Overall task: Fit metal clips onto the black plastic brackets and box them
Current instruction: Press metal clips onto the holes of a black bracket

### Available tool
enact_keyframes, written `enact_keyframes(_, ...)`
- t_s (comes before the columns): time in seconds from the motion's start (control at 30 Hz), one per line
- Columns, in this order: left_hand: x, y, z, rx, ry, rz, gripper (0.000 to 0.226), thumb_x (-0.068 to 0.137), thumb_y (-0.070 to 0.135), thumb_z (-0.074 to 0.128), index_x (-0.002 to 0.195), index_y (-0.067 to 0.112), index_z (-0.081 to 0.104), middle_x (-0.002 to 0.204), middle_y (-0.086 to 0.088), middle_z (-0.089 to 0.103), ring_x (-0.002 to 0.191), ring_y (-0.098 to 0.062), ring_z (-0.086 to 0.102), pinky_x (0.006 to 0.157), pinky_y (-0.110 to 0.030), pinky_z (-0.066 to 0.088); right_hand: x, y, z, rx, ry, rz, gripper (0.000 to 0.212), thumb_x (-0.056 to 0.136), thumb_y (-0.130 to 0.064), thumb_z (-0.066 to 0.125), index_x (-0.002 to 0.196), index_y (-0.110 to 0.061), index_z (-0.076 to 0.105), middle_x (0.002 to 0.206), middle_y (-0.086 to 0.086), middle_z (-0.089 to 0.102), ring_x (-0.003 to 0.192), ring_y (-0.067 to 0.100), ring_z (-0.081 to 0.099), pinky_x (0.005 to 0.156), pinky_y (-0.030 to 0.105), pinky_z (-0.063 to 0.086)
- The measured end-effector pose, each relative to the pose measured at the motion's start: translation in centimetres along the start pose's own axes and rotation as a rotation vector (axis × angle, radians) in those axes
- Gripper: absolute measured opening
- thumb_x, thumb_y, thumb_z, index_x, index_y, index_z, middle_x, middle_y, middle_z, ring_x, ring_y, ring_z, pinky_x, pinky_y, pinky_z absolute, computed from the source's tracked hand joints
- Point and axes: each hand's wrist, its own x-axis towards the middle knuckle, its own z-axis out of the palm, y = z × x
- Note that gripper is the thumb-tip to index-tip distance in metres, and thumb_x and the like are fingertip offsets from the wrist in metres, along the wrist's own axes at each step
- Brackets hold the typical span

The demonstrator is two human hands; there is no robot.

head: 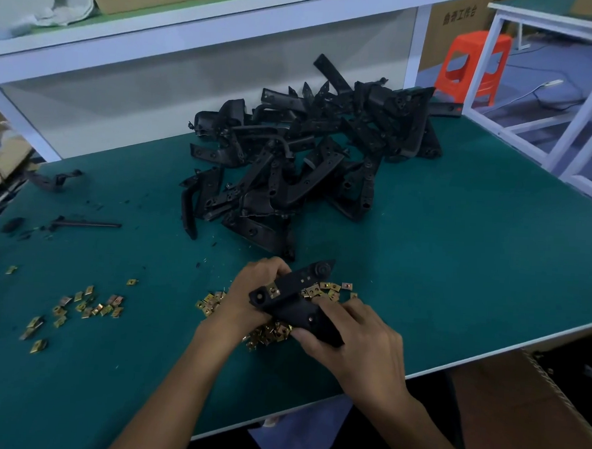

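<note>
Black bracket (295,301) held just over the desk (457,267), near its front edge, w/ both hands. One gold clip (274,293) sits on the bracket's left part. Left hand (250,292): fingers curled round the left end. Right hand (360,337): fingers grip the right end. Clip pile (272,329) directly under the bracket. Bracket heap (309,149) behind it, loose clips (84,307) further left. Cardboard box (525,408) below the desk, right side.
</note>
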Motion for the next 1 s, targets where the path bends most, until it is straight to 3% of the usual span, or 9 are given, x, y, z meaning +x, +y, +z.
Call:
enact_keyframes(0.1, -0.2, -0.3, -0.2, -0.140, 0.089, -0.084, 0.007, 0.091, 0.014, 0.066, 0.095, 0.013, 0.061, 0.090, 0.003, 0.067, 0.085, -0.016, 0.061, 0.065, -0.016, 0.040, -0.1, 0.1, 0.1, -0.006, 0.001, -0.009, 0.050, 0.085, -0.073, 0.055, 0.104, -0.031, 0.075, 0.079, -0.007, 0.059, 0.067, 0.017, 0.061, 0.049, 0.026, 0.042)
enact_keyframes(0.2, -0.7, -0.5, -1.5, -0.450, 0.205, -0.170, 0.010, 0.091, 0.033, 0.066, 0.094, 0.024, 0.065, 0.086, 0.005, 0.072, 0.085, -0.015, 0.067, 0.077, -0.028, 0.050, -0.1, 0.2, 0.2, -0.010, 0.004, -0.026, 0.048, 0.084, -0.071, 0.058, 0.104, -0.029, 0.075, 0.078, -0.007, 0.058, 0.066, 0.017, 0.060, 0.048, 0.025, 0.040)
enact_keyframes(0.3, -1.7, -0.4, -3.1, -0.605, 0.244, -0.190, 0.010, 0.095, 0.025, 0.068, 0.100, 0.033, 0.071, 0.089, 0.005, 0.077, 0.087, -0.009, 0.071, 0.088, -0.038, 0.057, -0.1, 0.3, 0.3, -0.023, 0.001, -0.032, 0.049, 0.083, -0.070, 0.058, 0.103, -0.029, 0.075, 0.077, -0.007, 0.057, 0.064, 0.016, 0.059, 0.049, 0.023, 0.036)
enact_keyframes(0.47, -3.2, 0.8, -4.9, -0.741, 0.283, -0.174, 0.014, 0.089, 0.022, 0.077, 0.100, 0.029, 0.072, 0.095, 0.005, 0.078, 0.091, -0.009, 0.073, 0.087, -0.032, 0.056, -0.1, 0.2, 0.1, -0.029, -0.033, -0.036, 0.047, 0.085, -0.071, 0.058, 0.103, -0.030, 0.074, 0.077, -0.007, 0.056, 0.064, 0.016, 0.058, 0.048, 0.024, 0.037)
enact_keyframes(0.63, -4.1, 2.1, -5.6, -0.682, 0.208, -0.050, 0.029, 0.097, 0.018, 0.065, 0.099, 0.044, 0.077, 0.098, 0.017, 0.075, 0.096, 0.005, 0.066, 0.082, -0.014, 0.050, -0.1, 0.1, -0.3, 0.000, -0.067, -0.029, 0.050, 0.088, -0.072, 0.053, 0.106, -0.030, 0.073, 0.078, -0.008, 0.056, 0.065, 0.015, 0.056, 0.049, 0.023, 0.035)
enact_keyframes(0.7, -4.3, 2.5, -5.6, -0.665, 0.159, -0.030, 0.032, 0.098, 0.017, 0.063, 0.103, 0.046, 0.075, 0.101, 0.016, 0.075, 0.100, 0.002, 0.067, 0.084, -0.015, 0.051, -0.1, 0.0, -0.4, 0.001, -0.083, -0.024, 0.050, 0.088, -0.072, 0.052, 0.107, -0.031, 0.073, 0.079, -0.009, 0.056, 0.066, 0.015, 0.056, 0.048, 0.024, 0.035)
enact_keyframes(0.87, -4.2, 3.1, -6.0, -0.603, 0.059, -0.027, 0.026, 0.096, 0.017, 0.066, 0.110, 0.038, 0.071, 0.094, 0.006, 0.075, 0.089, -0.013, 0.070, 0.081, -0.025, 0.055, 0.0, -0.2, -0.4, -0.002, -0.073, -0.033, 0.048, 0.085, -0.069, 0.057, 0.103, -0.029, 0.075, 0.076, -0.007, 0.057, 0.064, 0.016, 0.057, 0.048, 0.024, 0.035)
enact_keyframes(1.0, -3.8, 3.1, -7.1, -0.541, -0.022, -0.013, 0.024, 0.095, 0.021, 0.069, 0.113, 0.037, 0.068, 0.093, 0.008, 0.076, 0.087, -0.010, 0.070, 0.079, -0.018, 0.051, 0.1, -0.2, -0.3, -0.009, -0.047, -0.053, 0.049, 0.082, -0.067, 0.058, 0.101, -0.027, 0.078, 0.075, -0.006, 0.060, 0.064, 0.018, 0.060, 0.048, 0.023, 0.037)
